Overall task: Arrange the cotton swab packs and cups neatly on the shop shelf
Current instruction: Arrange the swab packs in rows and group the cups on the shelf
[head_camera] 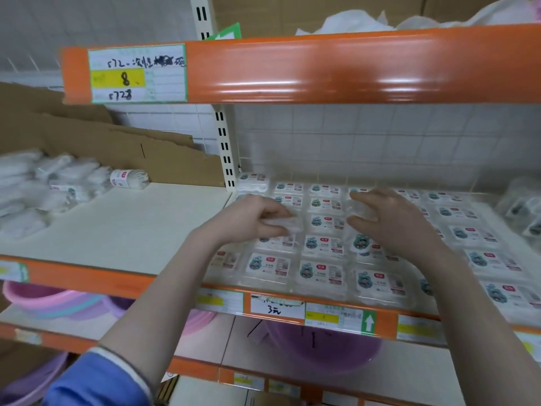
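Observation:
Several flat clear cotton swab packs [322, 273] with white labels lie in rows on the middle shelf [292, 300], right of the upright. My left hand [251, 218] grips one clear pack [288, 224] above the rows, fingers curled round it. My right hand [389, 221] holds another clear pack [358, 209] between thumb and fingers, just above the rows. On the left shelf board, stacked clear cups in plastic sleeves [44, 189] lie in a heap, with one labelled roll [128, 178] on its side.
An orange-fronted upper shelf [322, 65] with a price tag hangs overhead. Cardboard [117, 148] leans at the back left. More wrapped goods [524, 209] sit at the far right. Pink and purple basins [58, 300] fill the shelf below.

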Demonstrator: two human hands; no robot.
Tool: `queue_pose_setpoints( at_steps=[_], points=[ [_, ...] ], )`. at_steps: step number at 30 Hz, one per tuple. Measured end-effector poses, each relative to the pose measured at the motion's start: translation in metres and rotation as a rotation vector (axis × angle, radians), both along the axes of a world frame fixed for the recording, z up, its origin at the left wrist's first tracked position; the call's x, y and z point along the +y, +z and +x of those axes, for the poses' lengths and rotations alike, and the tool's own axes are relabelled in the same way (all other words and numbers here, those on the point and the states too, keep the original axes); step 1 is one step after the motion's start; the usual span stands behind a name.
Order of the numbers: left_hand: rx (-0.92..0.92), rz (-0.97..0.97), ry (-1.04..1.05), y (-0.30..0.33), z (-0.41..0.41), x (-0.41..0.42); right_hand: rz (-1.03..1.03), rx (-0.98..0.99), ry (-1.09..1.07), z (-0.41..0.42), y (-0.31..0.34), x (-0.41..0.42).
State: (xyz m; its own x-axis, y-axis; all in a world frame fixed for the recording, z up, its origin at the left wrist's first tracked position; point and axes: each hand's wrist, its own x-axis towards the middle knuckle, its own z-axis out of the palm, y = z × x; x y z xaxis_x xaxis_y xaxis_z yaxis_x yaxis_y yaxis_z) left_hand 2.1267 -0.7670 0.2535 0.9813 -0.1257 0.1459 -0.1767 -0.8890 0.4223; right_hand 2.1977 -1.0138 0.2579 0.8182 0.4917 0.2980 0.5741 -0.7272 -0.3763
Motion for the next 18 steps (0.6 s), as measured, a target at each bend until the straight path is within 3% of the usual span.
queue_pose_setpoints(
  at_steps=[4, 8, 12, 18],
  points=[
    [0.024, -0.254, 0.001, 0.015, 0.008, 0.006, 0.006, 0.006, -0.002, 0.002, 0.000, 0.000],
    [0.114, -0.362, -0.038, 0.022, 0.014, 0.007, 0.004, 0.021, -0.004, 0.004, 0.000, 0.000],
    [0.123, -0.351, -0.030, 0.013, 0.017, 0.005, 0.003, 0.020, -0.002, 0.003, 0.000, 0.000],
    [0.064, -0.175, 0.063, -0.006, 0.018, 0.011, 0.002, 0.028, -0.005, 0.002, 0.001, -0.001]
  ],
)
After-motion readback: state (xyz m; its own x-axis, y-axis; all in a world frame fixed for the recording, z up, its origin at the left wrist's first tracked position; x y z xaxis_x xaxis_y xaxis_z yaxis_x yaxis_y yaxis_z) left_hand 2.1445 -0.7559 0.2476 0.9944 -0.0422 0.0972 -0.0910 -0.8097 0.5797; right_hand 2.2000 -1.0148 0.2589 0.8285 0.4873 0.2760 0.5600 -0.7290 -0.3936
